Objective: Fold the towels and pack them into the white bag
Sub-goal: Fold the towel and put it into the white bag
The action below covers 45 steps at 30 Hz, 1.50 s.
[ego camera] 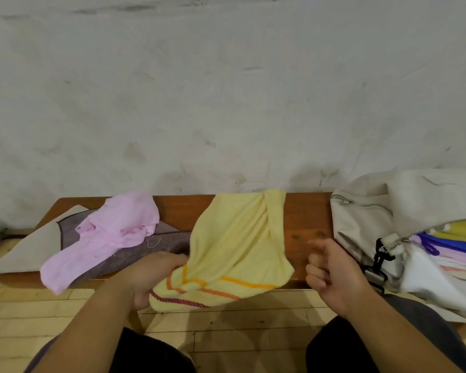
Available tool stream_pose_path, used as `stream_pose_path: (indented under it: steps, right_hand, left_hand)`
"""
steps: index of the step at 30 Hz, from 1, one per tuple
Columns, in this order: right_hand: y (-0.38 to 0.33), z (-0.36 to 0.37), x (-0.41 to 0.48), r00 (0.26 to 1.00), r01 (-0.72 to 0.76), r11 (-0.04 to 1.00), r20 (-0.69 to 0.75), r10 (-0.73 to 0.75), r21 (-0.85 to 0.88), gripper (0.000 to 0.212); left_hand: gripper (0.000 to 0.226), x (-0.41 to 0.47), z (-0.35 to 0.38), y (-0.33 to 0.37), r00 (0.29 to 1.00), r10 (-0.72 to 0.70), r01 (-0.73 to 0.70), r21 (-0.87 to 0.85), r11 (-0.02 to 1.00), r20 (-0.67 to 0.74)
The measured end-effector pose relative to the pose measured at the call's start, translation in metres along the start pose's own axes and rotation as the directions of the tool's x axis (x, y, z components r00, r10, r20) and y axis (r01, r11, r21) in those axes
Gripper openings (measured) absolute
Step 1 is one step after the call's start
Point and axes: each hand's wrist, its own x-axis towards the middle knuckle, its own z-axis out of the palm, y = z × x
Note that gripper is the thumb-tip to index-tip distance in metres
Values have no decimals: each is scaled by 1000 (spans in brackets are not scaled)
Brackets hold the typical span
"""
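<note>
A pale yellow towel (237, 243) with orange and red stripes lies crumpled across the middle of the wooden bench (304, 211), its striped end hanging over the front edge. My left hand (151, 275) grips that striped end at its left side. My right hand (331, 275) hovers just right of the towel, fingers curled, index finger partly out, holding nothing. A pink towel (111, 238) lies bunched at the left on a purple-grey towel (162, 242). The white bag (374, 224) stands open at the right, with folded yellow, blue, pink and white towels (457, 243) inside.
A beige cloth (24, 251) lies at the bench's left end. A black clip and strap (379, 262) hang from the bag's front. A bare whitish wall rises right behind the bench. Light wooden flooring and my knees are below.
</note>
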Motion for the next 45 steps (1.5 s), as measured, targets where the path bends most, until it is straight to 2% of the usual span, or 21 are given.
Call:
stream_pose_path:
  steps: [3, 5, 6, 9, 11, 12, 13, 15, 16, 17, 19, 22, 23, 25, 27, 29, 31, 33, 36, 38, 45]
  right_hand:
    - [10, 4, 1, 990, 118, 884, -14, -140, -453, 41]
    - [15, 7, -1, 958, 248, 650, 80, -277, -718, 43]
    - [19, 8, -2, 945, 293, 556, 148, -291, -778, 40]
    - [28, 10, -7, 932, 360, 420, 300, -204, -833, 13]
    - [32, 9, -8, 916, 400, 351, 361, -173, -846, 27]
    - [30, 8, -10, 905, 425, 403, 378, -195, -811, 32]
    - [25, 9, -10, 899, 436, 533, 372, -230, -725, 32]
    - [16, 9, -9, 908, 365, 853, 346, -238, -372, 23]
    - [13, 10, -9, 921, 271, 952, 324, -214, -141, 20]
    - [12, 8, -9, 937, 171, 984, 301, -179, 56, 16]
    - [16, 6, -13, 958, 37, 957, 261, -116, 289, 18]
    - [28, 1, -21, 979, -84, 891, 202, -9, 446, 5]
    - [32, 0, -21, 990, -72, 869, 140, 3, 490, 20]
    - [37, -2, -23, 998, -65, 851, 42, 50, 522, 28]
    - [40, 4, -30, 1000, -4, 915, -7, 8, 404, 17]
    - [42, 7, -34, 976, 204, 979, -85, -202, 14, 17]
    - [38, 8, -37, 897, 389, 867, -85, -433, -311, 20]
    - [35, 5, -37, 897, 422, 851, 11, -441, -313, 14]
    - [36, -3, -30, 962, 257, 964, 112, -248, -72, 20]
    - [38, -7, -29, 972, 183, 983, 142, -185, 26, 22]
    - [38, -14, -31, 962, 182, 982, 197, -186, 41, 33]
  left_hand:
    - [29, -1, 19, 2, 984, 67, -94, 162, 982, 166]
    - [44, 0, 33, 5, 967, 121, -160, 166, 973, 224]
    - [51, 0, 40, 7, 965, 131, -159, 109, 981, 229]
    - [61, -1, 54, 12, 971, 84, -48, -164, 985, 224]
    - [59, -9, 58, 16, 966, 99, -37, -251, 967, 239]
    - [55, -12, 57, 18, 967, 130, -62, -293, 954, 219]
    - [50, -17, 55, 21, 969, 167, -97, -343, 934, 183]
    - [42, -23, 46, 23, 972, 224, -171, -442, 881, 70]
    - [38, -26, 40, 22, 971, 237, -193, -482, 855, 31]
    - [34, -30, 38, 22, 971, 241, -203, -507, 838, 9]
    - [31, -35, 35, 12, 973, 230, -208, -512, 833, -20]
    - [33, -38, 37, -14, 983, 174, -177, -523, 834, -55]
    - [34, -41, 39, -22, 987, 156, -157, -528, 835, -46]
    - [34, -46, 42, -34, 991, 134, -120, -513, 850, -10]
    - [35, -52, 45, -39, 989, 139, -92, -511, 854, 55]
    - [36, -56, 47, -39, 981, 174, -108, -520, 847, 81]
    - [37, -59, 45, -39, 979, 198, -151, -503, 851, 41]
    - [39, -59, 41, -39, 980, 201, -177, -472, 864, -1]
    - [40, -60, 37, -40, 986, 166, -146, -435, 889, 8]
    - [41, -61, 39, -44, 991, 135, -114, -409, 905, 23]
    - [43, -60, 44, -62, 993, 85, -56, -298, 953, 84]
